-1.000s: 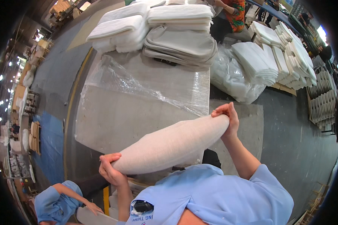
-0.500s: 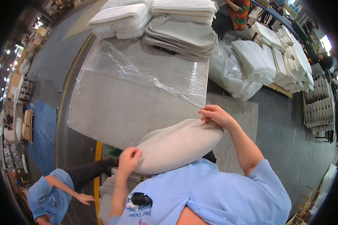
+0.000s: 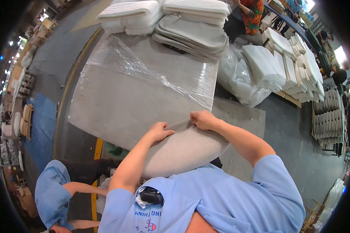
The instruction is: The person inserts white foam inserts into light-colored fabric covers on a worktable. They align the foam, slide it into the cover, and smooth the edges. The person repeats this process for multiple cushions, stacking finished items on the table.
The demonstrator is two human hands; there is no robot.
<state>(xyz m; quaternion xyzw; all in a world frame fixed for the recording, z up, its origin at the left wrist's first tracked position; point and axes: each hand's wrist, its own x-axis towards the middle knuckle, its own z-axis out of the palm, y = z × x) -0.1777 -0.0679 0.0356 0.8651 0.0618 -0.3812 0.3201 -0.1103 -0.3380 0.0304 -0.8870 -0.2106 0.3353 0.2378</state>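
Observation:
A plump grey-white cushion (image 3: 186,149) lies against my body at the near edge of a large grey padded table (image 3: 116,112). My left hand (image 3: 159,131) presses on its top edge, fingers on a thin flap or strip (image 3: 179,124) of the cover. My right hand (image 3: 202,119) pinches the other end of that strip. Both hands are close together over the cushion's far edge.
A clear plastic sheet (image 3: 159,73) covers the table's far part. Stacks of grey and white cushions (image 3: 190,33) sit at the back. More white pad stacks (image 3: 284,66) stand to the right. A person in blue (image 3: 54,194) crouches lower left; another person (image 3: 251,17) stands behind.
The cushion, held up lengthwise between both hands, has been lowered and turned flat against my body. My hands have come together at its top edge.

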